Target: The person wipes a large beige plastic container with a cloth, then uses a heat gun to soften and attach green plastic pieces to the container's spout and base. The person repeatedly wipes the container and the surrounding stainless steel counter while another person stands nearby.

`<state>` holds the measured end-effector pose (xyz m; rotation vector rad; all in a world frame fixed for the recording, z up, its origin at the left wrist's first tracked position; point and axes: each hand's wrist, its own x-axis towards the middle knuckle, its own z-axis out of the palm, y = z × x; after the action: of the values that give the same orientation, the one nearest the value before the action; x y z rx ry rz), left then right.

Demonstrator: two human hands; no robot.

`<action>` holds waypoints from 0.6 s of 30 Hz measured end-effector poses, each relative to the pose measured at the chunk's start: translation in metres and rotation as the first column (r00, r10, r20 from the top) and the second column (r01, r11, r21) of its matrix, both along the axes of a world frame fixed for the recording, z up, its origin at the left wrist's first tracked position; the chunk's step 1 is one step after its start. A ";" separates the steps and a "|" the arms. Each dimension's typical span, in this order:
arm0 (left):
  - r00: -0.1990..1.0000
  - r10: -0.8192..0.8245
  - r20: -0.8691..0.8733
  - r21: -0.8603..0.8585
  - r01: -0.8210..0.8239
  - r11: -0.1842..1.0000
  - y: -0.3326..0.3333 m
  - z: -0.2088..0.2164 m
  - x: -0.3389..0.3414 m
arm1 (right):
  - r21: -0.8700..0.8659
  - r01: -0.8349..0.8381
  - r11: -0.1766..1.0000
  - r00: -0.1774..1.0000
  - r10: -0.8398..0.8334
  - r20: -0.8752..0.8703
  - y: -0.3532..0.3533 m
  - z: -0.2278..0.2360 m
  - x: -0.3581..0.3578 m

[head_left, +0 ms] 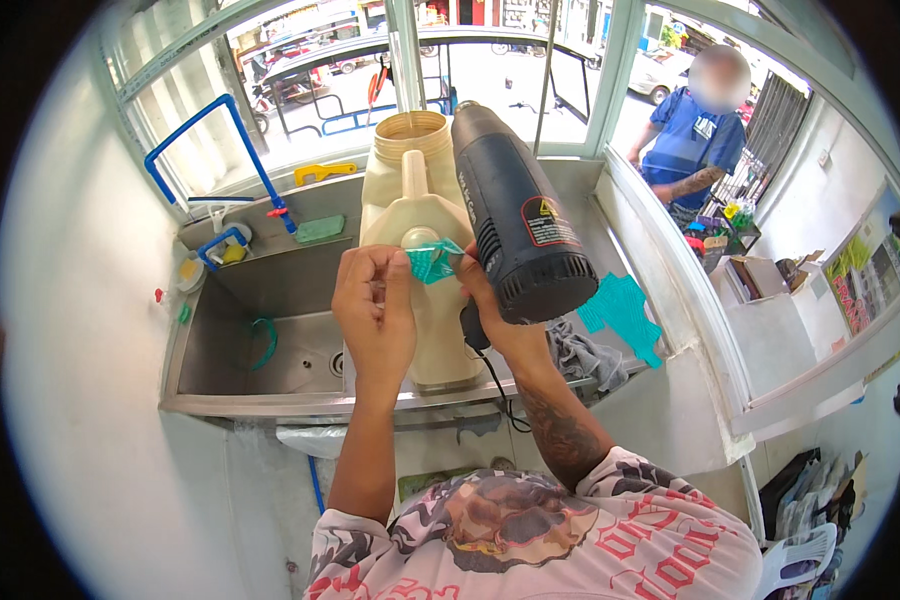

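Teal film [431, 264]: stretched between fingertips in front of the pale jug [435, 345], just beneath its round knob [419, 238].
Left hand [375, 300]: film's near edge is pinched, at 2 o'clock from the palm.
Right hand [500, 315]: film's other edge is pinched; the heat gun [520, 215] seems gripped too, its handle mostly hidden.
Jug mouth [412, 130]: left uncapped, at 12 o'clock from the film.
Progress: film is judged handled but not yet fastened; teal sheets [625, 315] lie unused at 3 o'clock.

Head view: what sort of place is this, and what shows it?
Probably a small street-front shop, judging by the window frames facing a street, the steel sink with a blue pipe, and the large cream jug.
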<state>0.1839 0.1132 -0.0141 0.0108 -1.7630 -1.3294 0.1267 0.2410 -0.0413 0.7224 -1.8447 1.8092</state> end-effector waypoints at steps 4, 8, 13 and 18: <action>0.987 0.150 -0.056 -0.170 -0.158 0.973 0.003 -0.001 -0.006 | 0.034 0.013 0.999 1.000 -0.012 -0.014 -0.001 0.001 0.001; 0.960 0.257 -0.113 -0.348 -0.281 0.894 -0.008 0.000 -0.011 | 0.059 0.035 0.998 0.987 -0.025 -0.156 -0.003 -0.002 -0.002; 0.945 0.262 -0.195 -0.441 -0.323 0.837 -0.018 -0.004 -0.024 | 0.099 0.095 0.991 0.986 -0.080 -0.144 -0.008 -0.005 -0.006; 0.945 -0.118 -0.305 -0.535 -0.067 0.842 -0.032 0.000 -0.019 | 0.127 0.131 0.983 0.981 -0.111 -0.158 -0.007 -0.005 -0.007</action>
<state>0.1648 0.0814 -0.0138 -0.5253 -1.7867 -0.7498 0.1200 0.2337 -0.0461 0.7561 -1.8833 1.5214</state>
